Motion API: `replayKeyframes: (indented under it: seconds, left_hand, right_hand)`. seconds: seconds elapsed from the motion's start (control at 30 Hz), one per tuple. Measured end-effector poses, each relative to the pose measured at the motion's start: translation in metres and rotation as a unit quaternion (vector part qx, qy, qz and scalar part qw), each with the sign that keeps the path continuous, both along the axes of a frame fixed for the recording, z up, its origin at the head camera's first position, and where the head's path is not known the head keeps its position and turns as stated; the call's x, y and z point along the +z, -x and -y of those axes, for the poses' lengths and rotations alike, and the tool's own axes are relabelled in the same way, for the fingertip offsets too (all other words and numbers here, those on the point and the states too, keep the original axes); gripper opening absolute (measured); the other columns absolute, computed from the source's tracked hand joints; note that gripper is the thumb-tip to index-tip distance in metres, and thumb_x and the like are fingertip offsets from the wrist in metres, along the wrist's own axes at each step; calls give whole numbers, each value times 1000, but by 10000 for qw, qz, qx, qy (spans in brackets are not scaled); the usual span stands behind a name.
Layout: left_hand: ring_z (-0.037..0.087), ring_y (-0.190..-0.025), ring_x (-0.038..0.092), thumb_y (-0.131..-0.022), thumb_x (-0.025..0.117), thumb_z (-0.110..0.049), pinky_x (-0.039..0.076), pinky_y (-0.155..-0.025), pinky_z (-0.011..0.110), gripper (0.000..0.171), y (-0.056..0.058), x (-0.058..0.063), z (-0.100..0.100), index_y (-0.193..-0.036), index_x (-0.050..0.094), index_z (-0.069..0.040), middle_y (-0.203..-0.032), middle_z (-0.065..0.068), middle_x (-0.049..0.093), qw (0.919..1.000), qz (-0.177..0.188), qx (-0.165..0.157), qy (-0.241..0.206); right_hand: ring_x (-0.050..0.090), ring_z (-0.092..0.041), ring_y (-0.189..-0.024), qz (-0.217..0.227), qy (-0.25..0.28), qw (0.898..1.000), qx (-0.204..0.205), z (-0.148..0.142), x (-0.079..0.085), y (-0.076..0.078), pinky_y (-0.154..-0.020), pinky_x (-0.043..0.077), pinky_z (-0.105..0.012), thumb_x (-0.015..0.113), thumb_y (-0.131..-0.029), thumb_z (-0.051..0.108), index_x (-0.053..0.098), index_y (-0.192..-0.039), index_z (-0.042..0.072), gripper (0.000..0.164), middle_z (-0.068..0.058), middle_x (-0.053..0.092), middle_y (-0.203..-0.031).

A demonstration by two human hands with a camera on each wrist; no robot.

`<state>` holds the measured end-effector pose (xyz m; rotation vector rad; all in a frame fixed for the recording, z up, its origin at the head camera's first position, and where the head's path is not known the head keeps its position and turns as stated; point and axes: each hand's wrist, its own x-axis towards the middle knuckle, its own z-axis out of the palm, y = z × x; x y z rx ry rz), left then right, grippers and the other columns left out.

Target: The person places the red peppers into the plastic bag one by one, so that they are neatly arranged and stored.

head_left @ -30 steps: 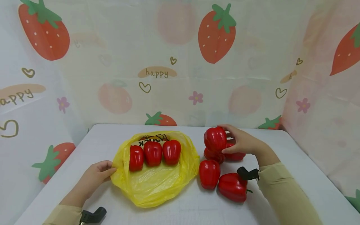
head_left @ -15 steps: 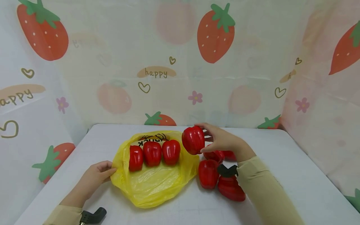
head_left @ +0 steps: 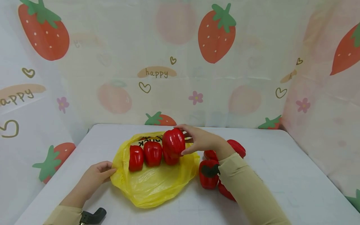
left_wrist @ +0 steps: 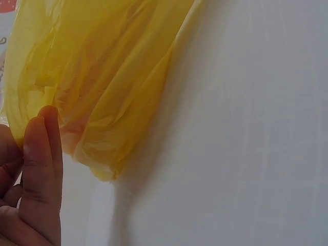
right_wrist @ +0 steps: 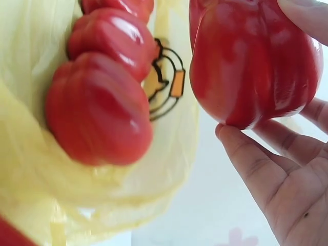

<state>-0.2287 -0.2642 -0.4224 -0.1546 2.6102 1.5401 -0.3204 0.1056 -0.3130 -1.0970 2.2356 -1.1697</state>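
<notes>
A yellow plastic bag (head_left: 152,187) lies spread with its mouth wide, three red bell peppers inside it in a row. My left hand (head_left: 97,175) pinches the bag's left rim between thumb and fingers; the left wrist view shows the thin plastic (left_wrist: 102,92) at the fingertips. With its thumb and fingers around another red bell pepper (head_left: 173,142), my right hand (head_left: 203,140) holds it above the bag's right rear part. That pepper partly covers the rightmost pepper (head_left: 170,160) in the bag. The right wrist view shows the held pepper (right_wrist: 251,61) beside the row in the bag.
Several more red bell peppers, one of them a front pepper (head_left: 208,179), lie on the white table (head_left: 295,187) right of the bag, partly hidden by the right forearm. A printed strawberry cloth (head_left: 180,93) hangs behind and beside the table.
My right hand has lifted the bell pepper off the pile at the right and carried it left over the bag. My left hand has stayed at the bag's rim.
</notes>
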Motion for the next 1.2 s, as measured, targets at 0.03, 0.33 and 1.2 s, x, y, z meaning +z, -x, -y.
replayKeyframes:
  seconds: [0.03, 0.33, 1.2]
  left_hand:
    - [18, -86, 56, -89, 59, -31, 53, -80, 30, 34, 0, 0, 0, -105, 58, -2, -103, 7, 61, 10000, 5, 2, -6]
    - [17, -86, 57, -89, 59, -31, 53, -79, 29, 33, -1, -1, 2, -105, 58, -2, -104, 8, 61, 10000, -13, 3, -29]
    - [17, -88, 58, -89, 59, -31, 53, -78, 28, 34, -2, -2, 6, -106, 58, -1, -102, 7, 61, 9996, -93, -97, -236]
  right_hand:
    - [42, -21, -121, -2, 0, 10000, 56, 3, -2, 3, -95, 44, -39, 77, -71, 9, 27, -140, 18, 86, 0, 42, -131]
    - [42, -21, -120, 55, -384, 9990, 233, 38, -4, 1, -89, 49, -35, 78, -71, 15, 29, -138, 22, 83, 3, 41, -131]
    - [40, -8, -117, -524, -1326, 9880, 597, 99, -33, -11, -84, 47, -20, 81, -67, 32, 33, -134, 28, 83, 10, 43, -129]
